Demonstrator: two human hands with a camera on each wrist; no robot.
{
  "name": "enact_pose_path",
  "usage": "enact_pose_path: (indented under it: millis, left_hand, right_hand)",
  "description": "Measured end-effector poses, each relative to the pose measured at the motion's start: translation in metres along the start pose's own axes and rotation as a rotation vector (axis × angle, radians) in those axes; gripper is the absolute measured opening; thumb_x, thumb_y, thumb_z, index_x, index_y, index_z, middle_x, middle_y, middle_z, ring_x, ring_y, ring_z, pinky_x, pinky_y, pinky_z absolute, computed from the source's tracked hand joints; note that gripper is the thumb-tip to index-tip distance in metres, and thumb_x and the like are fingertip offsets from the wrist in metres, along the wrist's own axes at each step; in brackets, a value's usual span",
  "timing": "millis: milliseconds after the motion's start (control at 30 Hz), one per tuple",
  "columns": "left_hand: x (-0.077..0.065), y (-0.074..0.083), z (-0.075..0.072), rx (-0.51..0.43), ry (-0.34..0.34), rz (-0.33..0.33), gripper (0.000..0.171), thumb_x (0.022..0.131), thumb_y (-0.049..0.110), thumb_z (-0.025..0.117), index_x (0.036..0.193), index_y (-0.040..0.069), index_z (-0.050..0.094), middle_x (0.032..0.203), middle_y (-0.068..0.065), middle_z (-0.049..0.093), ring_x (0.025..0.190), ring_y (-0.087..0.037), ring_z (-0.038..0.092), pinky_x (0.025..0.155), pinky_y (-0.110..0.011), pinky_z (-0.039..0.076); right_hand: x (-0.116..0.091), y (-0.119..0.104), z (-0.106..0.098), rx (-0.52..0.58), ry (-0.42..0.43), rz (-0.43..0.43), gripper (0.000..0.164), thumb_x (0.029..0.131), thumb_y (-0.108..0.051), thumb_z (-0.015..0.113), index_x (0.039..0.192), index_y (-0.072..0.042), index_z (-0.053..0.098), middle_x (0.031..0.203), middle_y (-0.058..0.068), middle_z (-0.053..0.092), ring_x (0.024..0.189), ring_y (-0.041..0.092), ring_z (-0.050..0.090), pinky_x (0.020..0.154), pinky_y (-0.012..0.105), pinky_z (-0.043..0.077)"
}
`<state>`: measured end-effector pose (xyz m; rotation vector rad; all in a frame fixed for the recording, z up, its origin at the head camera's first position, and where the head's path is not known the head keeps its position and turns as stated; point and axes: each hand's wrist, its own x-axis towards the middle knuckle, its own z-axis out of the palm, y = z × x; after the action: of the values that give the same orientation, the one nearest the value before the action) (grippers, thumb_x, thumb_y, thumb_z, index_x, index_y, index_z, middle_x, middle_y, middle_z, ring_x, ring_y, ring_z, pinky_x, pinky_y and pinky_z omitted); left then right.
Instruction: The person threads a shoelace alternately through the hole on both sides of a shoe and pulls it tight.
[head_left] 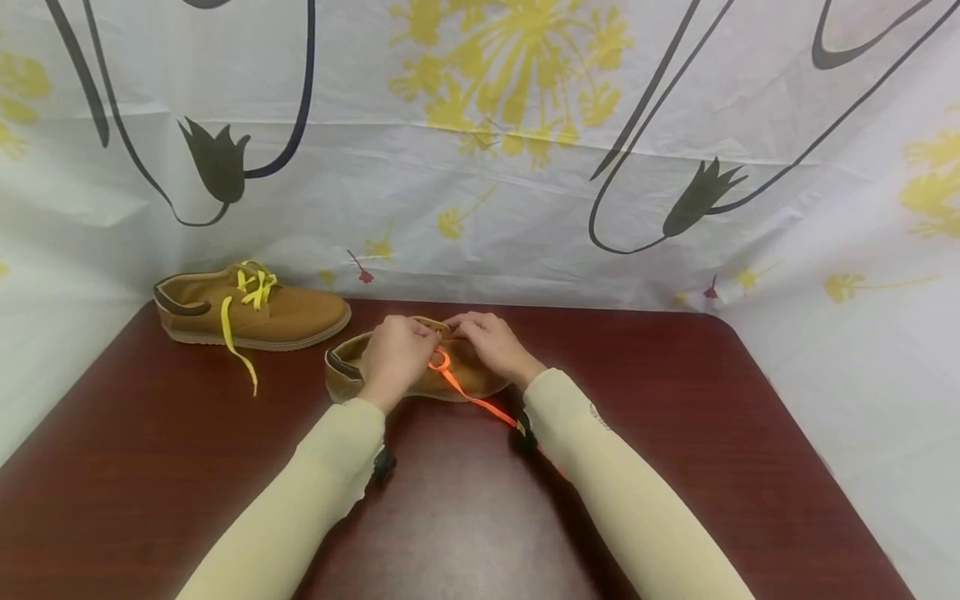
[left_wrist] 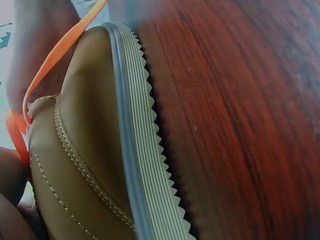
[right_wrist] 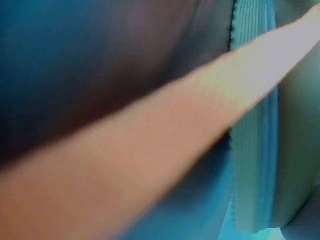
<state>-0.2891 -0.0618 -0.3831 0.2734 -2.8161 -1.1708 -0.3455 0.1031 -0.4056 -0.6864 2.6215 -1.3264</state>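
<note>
A tan shoe (head_left: pixel 468 382) with a dark collar lining stands on the table, toe to the right. An orange shoelace (head_left: pixel 483 403) loops at its eyelets and trails over the near side toward the right wrist. My left hand (head_left: pixel 396 354) pinches the lace at the shoe's opening. Across the front of the opening my right hand (head_left: pixel 497 343) bends its fingers onto the shoe beside the tongue; its fingertips are partly hidden. Close in the left wrist view are the stitched upper (left_wrist: pixel 92 100) and ridged sole. The lace (right_wrist: pixel 135 145) crosses the right wrist view, blurred.
A second tan shoe (head_left: pixel 300 317) stands at the back left, laced in yellow, one yellow lace end (head_left: pixel 234 342) hanging down onto the table. The dark red table (head_left: pixel 637 400) meets a white patterned curtain (head_left: pixel 480 208) at the back and sides.
</note>
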Motion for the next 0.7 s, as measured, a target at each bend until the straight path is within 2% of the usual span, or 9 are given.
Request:
enact_pose_path:
  millis: [67,167,200,300,433,567,700]
  left_hand:
    - [0.0,-0.001,0.0,-0.007,0.006,0.009,0.019,0.093,0.028,0.065,0.084,0.021,0.081,0.073,0.005,0.075,0.061,-0.015,0.061,0.049,-0.029,0.039]
    - [0.0,-0.001,0.001,-0.019,0.007,0.018,0.02,0.094,0.027,0.065,0.084,0.02,0.08,0.073,0.004,0.074,0.058,-0.016,0.06,0.046,-0.028,0.039]
    - [0.0,-0.002,0.001,-0.021,0.009,0.018,0.02,0.094,0.027,0.065,0.084,0.019,0.08,0.073,0.004,0.075,0.059,-0.015,0.06,0.046,-0.028,0.039]
    - [0.0,-0.001,0.001,-0.023,0.004,0.008,0.02,0.094,0.028,0.067,0.086,0.017,0.081,0.074,0.002,0.075,0.058,-0.016,0.06,0.045,-0.028,0.039]
    - [0.0,-0.001,0.001,-0.021,-0.003,-0.004,0.02,0.093,0.031,0.069,0.09,0.016,0.081,0.077,0.001,0.076,0.062,-0.016,0.062,0.048,-0.028,0.041]
    - [-0.001,-0.001,0.0,-0.026,-0.018,0.007,0.022,0.094,0.033,0.068,0.092,0.015,0.081,0.079,0.001,0.076,0.066,-0.016,0.064,0.052,-0.029,0.044]
    - [-0.004,-0.004,-0.004,-0.044,-0.017,0.071,0.025,0.096,0.031,0.064,0.093,0.012,0.08,0.082,-0.002,0.077,0.07,-0.019,0.065,0.058,-0.029,0.046]
  right_hand:
    - [0.001,-0.005,-0.002,0.045,-0.002,0.066,0.035,0.104,-0.032,0.049,0.107,-0.013,0.078,0.099,0.002,0.072,0.088,0.016,0.059,0.082,0.029,0.047]
    - [0.005,-0.012,-0.004,0.057,-0.028,0.127,0.042,0.103,-0.044,0.052,0.094,-0.013,0.079,0.086,0.002,0.069,0.081,0.017,0.054,0.076,0.029,0.044]
    - [0.007,-0.014,-0.004,0.058,-0.037,0.142,0.041,0.102,-0.044,0.055,0.092,-0.013,0.079,0.087,0.002,0.07,0.082,0.017,0.054,0.076,0.029,0.044]
    - [0.011,-0.018,-0.006,0.065,-0.072,0.179,0.031,0.1,-0.037,0.06,0.098,-0.015,0.081,0.105,0.001,0.075,0.095,0.015,0.059,0.082,0.027,0.045]
    - [0.013,-0.02,-0.006,0.106,-0.079,0.234,0.024,0.097,-0.027,0.065,0.11,-0.014,0.08,0.123,0.003,0.073,0.108,0.016,0.06,0.087,0.026,0.046]
    - [0.013,-0.021,-0.004,0.114,-0.046,0.249,0.022,0.097,-0.025,0.066,0.109,-0.013,0.08,0.122,0.005,0.074,0.105,0.018,0.062,0.081,0.025,0.048]
    - [0.011,-0.021,-0.001,0.125,-0.024,0.253,0.021,0.098,-0.028,0.067,0.103,-0.014,0.082,0.116,0.003,0.076,0.103,0.017,0.063,0.077,0.024,0.049]
